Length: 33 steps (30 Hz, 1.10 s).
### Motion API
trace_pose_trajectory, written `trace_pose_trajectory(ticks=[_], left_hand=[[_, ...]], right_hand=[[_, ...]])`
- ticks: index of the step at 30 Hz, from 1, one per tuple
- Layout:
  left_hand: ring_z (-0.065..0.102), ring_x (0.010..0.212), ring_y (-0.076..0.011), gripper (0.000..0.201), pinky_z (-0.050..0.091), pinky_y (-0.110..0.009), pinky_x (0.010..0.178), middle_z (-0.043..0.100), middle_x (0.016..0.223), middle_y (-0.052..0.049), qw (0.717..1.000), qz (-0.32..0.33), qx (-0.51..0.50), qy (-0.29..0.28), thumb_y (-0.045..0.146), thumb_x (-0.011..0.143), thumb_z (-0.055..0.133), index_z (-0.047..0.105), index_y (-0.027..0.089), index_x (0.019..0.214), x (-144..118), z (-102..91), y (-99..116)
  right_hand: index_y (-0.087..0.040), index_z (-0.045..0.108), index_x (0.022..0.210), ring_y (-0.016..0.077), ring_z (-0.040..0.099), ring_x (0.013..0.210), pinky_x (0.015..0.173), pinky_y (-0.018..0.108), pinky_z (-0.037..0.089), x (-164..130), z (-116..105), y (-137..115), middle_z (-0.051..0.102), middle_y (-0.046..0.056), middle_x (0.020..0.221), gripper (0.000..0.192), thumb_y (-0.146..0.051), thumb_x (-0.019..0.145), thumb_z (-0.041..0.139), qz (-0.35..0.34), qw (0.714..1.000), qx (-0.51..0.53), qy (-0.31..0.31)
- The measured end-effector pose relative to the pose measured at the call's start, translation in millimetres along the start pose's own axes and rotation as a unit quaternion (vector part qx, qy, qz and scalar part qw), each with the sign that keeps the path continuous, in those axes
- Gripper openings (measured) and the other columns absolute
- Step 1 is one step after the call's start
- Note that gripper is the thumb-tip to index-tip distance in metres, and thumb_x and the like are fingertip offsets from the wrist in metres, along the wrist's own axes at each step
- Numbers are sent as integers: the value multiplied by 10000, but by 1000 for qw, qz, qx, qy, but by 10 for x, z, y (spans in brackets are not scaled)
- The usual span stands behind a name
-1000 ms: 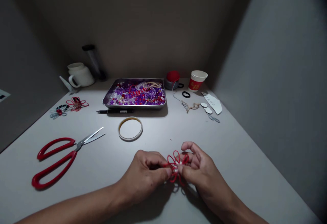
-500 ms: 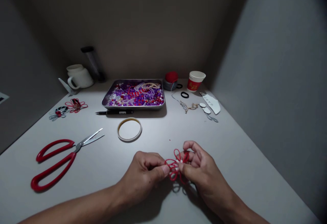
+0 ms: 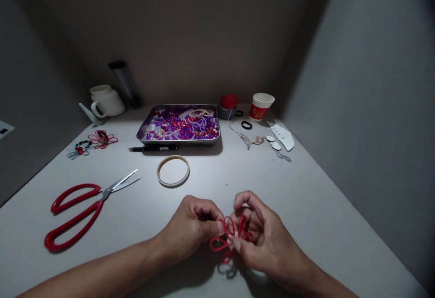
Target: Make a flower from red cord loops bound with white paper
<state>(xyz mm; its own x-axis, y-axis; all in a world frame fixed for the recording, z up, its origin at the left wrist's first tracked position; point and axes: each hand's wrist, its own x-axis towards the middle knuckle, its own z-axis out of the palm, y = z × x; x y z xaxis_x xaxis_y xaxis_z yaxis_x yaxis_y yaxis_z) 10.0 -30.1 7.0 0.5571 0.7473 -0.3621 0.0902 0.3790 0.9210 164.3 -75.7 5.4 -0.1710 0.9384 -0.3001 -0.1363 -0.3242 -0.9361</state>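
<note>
Red cord flower [image 3: 228,240], a cluster of small loops, was pinched between both hands just above the near edge of the worktop [image 3: 322,225]. The left hand [image 3: 190,230] had its thumb and fingertips closed on the loops from one side, while the right hand [image 3: 261,236] gripped them from the other with curled fingers. Beyond the hands lay a tape ring [image 3: 173,171], and red-handled scissors [image 3: 79,212] rested well to the left. A metal tray [image 3: 146,128] of purple, red and clear beads sat farther back with a black pen [image 3: 152,148] just in front of it. A paper cup [image 3: 261,106] stood near the back right corner.
</note>
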Motion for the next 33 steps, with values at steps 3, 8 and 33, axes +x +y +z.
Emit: trace_pose_trajectory(ticks=[3,8,33], left_hand=[[476,484,-85,87,362,-200,482,576,538,-10,1000,10,7,-16,176,640,619,637,95,613,19,-8,-25],[355,347,-55,217,233,-158,307,543,513,29,997,-19,-62,45,221,668,540,641,130,837,50,-47,-31],[285,320,-41,69,180,-167,316,437,368,61,996,-36,-19,82,190,599,527,510,149,546,41,6,9]], right_hand=[[-214,345,822,42,455,493,479,169,376,13,1,-27,500,-97,609,394,-64,569,609,5,1000,17,11],[-216,342,837,66,459,457,435,189,358,77,3,-54,494,-97,567,401,-154,565,630,19,996,40,80],[-184,467,969,122,586,643,595,260,490,61,-89,39,592,-1,763,494,-389,621,751,-23,995,94,-6]])
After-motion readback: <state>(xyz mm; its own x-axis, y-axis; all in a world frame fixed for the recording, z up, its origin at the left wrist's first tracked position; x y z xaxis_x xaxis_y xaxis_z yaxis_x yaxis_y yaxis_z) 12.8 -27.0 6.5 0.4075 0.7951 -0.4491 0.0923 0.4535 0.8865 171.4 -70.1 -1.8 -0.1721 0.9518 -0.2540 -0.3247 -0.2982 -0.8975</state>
